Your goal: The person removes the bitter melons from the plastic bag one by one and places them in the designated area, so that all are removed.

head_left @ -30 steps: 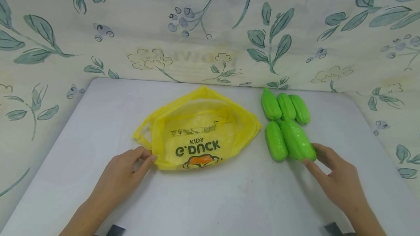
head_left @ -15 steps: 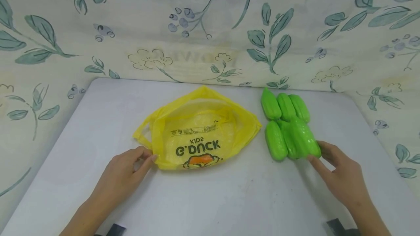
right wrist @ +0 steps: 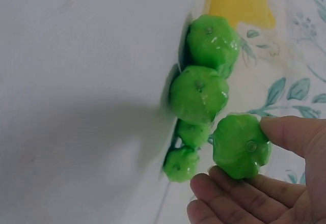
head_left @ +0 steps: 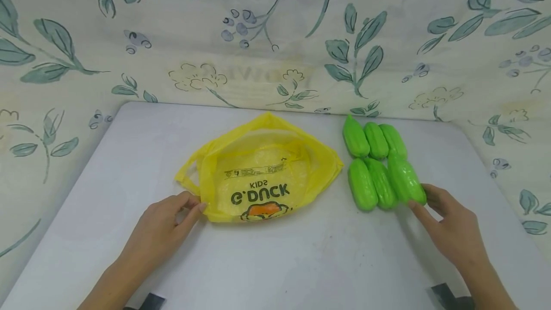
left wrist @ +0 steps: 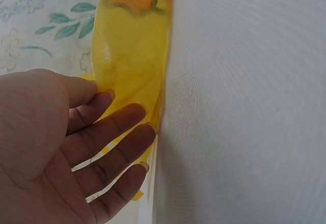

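My left hand point(head_left: 170, 224) pinches the lower left corner of a yellow plastic bag point(head_left: 258, 181) between thumb and forefinger. The bag lies on its side, its mouth spread, its duck print upside down in the head view. In the left wrist view the other fingers point(left wrist: 109, 168) extend beside the bag. My right hand point(head_left: 452, 228) grips the near end of a glossy, bumpy green cucumber point(head_left: 406, 181) between thumb and fingers. In the right wrist view this cucumber point(right wrist: 242, 145) is raised off the table, to the right of the others. Its far end overlaps another cucumber in the head view.
Several more green cucumbers lie close together in two rows, among them a pointed one point(head_left: 355, 136) at the back and a nearer one point(head_left: 363, 185). They rest on a white table point(head_left: 275, 262). A leaf-patterned cloth point(head_left: 267, 37) stands behind the table's far edge.
The right hand has carried its cucumber rightward, from over the middle of the near row to its right side, uncovering the cucumber beneath. The left hand and the bag have stayed put.
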Tool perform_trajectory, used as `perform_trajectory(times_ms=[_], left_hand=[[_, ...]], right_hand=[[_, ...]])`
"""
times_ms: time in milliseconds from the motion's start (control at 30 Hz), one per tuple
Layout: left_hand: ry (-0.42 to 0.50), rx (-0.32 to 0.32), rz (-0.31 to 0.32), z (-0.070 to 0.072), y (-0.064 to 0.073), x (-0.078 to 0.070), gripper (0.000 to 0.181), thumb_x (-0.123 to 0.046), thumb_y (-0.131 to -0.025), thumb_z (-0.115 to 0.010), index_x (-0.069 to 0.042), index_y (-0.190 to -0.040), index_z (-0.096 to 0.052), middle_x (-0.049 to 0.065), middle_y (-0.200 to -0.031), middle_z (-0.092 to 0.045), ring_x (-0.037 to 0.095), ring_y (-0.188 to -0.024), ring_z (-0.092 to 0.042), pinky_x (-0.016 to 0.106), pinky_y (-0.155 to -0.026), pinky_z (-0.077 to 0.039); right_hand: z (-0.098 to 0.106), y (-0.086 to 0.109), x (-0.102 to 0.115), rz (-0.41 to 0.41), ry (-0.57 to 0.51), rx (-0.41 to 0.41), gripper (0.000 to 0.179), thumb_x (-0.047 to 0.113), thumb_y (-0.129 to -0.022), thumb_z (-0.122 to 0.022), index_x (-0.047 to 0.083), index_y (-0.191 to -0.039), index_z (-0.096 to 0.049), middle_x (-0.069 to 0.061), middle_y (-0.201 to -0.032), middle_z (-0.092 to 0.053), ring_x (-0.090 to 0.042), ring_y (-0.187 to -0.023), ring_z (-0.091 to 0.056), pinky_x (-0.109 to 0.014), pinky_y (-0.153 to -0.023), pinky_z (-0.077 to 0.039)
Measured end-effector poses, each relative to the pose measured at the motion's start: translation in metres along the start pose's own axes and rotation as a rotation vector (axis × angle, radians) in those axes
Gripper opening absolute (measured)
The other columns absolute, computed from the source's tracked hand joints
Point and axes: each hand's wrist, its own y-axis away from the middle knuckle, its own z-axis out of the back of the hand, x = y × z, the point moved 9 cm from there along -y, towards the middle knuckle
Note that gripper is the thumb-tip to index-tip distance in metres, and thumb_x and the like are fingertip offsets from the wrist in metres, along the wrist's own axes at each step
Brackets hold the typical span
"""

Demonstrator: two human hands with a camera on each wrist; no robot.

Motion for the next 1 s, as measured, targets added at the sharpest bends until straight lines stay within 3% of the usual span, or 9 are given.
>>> perform_trajectory(times_ms=[300,1000], left_hand=[[-0.001,0.008,0.014,-0.001,0.0,0.001,0.014,-0.031,-0.103,-0.07,-0.017,-0.101,-0.069,-0.005,-0.082,-0.065,0.015,-0.061,-0.041,0.031,-0.056,-0.036],[-0.005,0.009,0.016,0.0,-0.001,0.0,0.013,-0.03,-0.103,-0.07,-0.017,-0.101,-0.068,-0.005,-0.083,-0.065,0.015,-0.061,-0.04,0.031,-0.057,-0.036]], right_hand=[[-0.003,-0.005,-0.009,-0.029,0.0,0.034,0.066,0.041,-0.104,-0.066,-0.005,-0.148,-0.047,-0.037,-0.138,-0.056,-0.058,-0.123,-0.055,-0.07,-0.092,-0.047],[-0.011,-0.012,-0.028,-0.071,0.026,0.068,0.067,0.042,-0.106,-0.062,-0.008,-0.147,-0.046,-0.038,-0.136,-0.056,-0.059,-0.121,-0.056,-0.069,-0.093,-0.048]])
